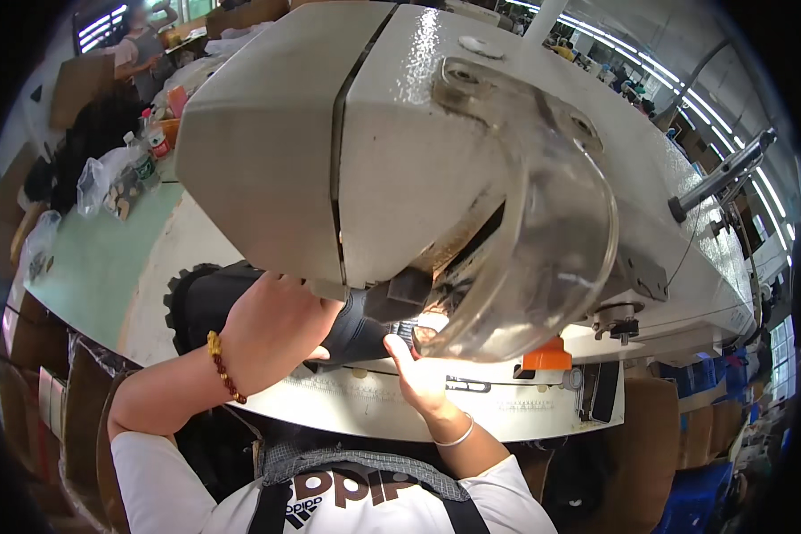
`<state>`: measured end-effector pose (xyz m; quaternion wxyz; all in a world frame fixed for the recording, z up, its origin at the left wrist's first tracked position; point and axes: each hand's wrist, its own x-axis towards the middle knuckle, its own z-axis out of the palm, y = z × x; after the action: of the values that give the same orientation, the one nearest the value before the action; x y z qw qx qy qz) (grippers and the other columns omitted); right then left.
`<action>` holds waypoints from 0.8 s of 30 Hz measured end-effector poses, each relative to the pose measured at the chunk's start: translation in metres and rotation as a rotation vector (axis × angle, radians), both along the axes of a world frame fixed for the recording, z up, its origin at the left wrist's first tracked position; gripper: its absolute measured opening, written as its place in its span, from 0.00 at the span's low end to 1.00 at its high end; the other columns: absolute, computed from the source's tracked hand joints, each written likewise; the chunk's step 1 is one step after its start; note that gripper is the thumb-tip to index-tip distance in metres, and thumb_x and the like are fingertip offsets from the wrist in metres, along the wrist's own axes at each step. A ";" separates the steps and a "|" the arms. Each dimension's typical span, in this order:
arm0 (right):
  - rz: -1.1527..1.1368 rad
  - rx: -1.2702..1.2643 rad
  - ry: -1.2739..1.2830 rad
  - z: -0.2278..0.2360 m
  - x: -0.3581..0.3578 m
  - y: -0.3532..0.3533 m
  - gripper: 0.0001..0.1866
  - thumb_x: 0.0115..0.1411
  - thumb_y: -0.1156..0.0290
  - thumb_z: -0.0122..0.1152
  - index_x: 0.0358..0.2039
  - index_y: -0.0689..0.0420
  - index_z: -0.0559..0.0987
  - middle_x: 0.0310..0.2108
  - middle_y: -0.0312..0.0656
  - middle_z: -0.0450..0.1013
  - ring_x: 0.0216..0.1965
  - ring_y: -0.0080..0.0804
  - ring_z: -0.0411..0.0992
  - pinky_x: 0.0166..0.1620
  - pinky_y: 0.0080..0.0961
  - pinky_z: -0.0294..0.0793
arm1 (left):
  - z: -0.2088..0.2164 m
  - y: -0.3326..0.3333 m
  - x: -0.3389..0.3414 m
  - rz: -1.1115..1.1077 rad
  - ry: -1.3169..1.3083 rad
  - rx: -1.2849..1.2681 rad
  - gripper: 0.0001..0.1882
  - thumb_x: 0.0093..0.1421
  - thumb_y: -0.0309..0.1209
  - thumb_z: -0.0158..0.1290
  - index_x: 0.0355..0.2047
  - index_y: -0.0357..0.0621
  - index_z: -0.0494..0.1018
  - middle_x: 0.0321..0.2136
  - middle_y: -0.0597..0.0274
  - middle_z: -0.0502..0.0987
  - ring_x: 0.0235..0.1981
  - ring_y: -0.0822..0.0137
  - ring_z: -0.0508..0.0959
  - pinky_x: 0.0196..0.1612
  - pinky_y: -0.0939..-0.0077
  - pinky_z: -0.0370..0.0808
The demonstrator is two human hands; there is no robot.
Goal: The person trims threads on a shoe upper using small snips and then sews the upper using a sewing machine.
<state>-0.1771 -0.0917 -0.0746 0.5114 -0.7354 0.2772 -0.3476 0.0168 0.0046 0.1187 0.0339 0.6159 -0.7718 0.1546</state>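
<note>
A black boot (214, 303) with a toothed sole edge lies under the head of a large cream sewing machine (276, 151). My left hand (280, 325), with a beaded bracelet at the wrist, is curled over the boot; its fingertips are partly hidden behind the machine head. On the other side, my right hand (418, 378) holds the boot's edge close to the lit stitching area, thumb on top and the other fingers largely out of sight. A clear plastic guard (552, 240) hangs in front of the needle area, which is mostly covered.
The white table (356, 409) carries a printed ruler scale along its front. An orange part (547, 356) sits right of my right hand. Bottles (141, 156) and plastic bags stand on the green tabletop (98, 267) at left. Another person (142, 53) is at the far left.
</note>
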 end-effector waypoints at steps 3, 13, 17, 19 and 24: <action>0.127 0.463 0.157 0.057 0.008 0.012 0.15 0.65 0.72 0.57 0.51 0.60 0.75 0.45 0.35 0.74 0.44 0.20 0.69 0.50 0.20 0.68 | -0.015 0.015 -0.003 0.116 -0.138 -0.042 0.24 0.53 0.35 0.58 0.48 0.37 0.68 0.42 0.52 0.75 0.44 0.58 0.76 0.43 0.68 0.74; 0.438 0.626 -0.425 0.057 0.018 0.022 0.23 0.67 0.70 0.53 0.61 0.61 0.66 0.55 0.36 0.70 0.54 0.22 0.66 0.58 0.23 0.63 | -0.065 0.074 -0.037 0.308 -0.330 -0.228 0.24 0.58 0.28 0.48 0.57 0.37 0.67 0.52 0.43 0.72 0.48 0.53 0.75 0.48 0.61 0.76; 0.468 0.769 -0.461 0.032 0.010 0.024 0.22 0.67 0.72 0.53 0.60 0.62 0.66 0.53 0.36 0.71 0.51 0.20 0.68 0.56 0.19 0.66 | -0.083 0.084 -0.049 0.357 -0.258 -0.242 0.24 0.59 0.27 0.48 0.57 0.39 0.67 0.54 0.42 0.70 0.50 0.51 0.75 0.48 0.61 0.76; 0.458 0.812 -0.475 0.021 0.006 0.023 0.22 0.67 0.72 0.53 0.60 0.62 0.66 0.53 0.37 0.72 0.50 0.20 0.69 0.55 0.19 0.66 | -0.088 0.088 -0.055 0.368 -0.234 -0.238 0.24 0.60 0.27 0.47 0.58 0.39 0.67 0.55 0.43 0.70 0.51 0.51 0.74 0.49 0.59 0.75; 0.557 0.802 -0.495 0.020 0.004 0.024 0.20 0.67 0.73 0.52 0.58 0.63 0.69 0.50 0.36 0.73 0.48 0.19 0.70 0.54 0.19 0.67 | -0.085 0.100 -0.060 0.404 -0.120 -0.196 0.28 0.58 0.30 0.53 0.60 0.39 0.65 0.57 0.43 0.68 0.54 0.49 0.72 0.53 0.57 0.71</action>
<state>-0.1732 -0.0678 -0.0545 0.8744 -0.4245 0.0540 -0.2287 -0.0434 0.1047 0.0336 0.0158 0.7415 -0.6146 0.2688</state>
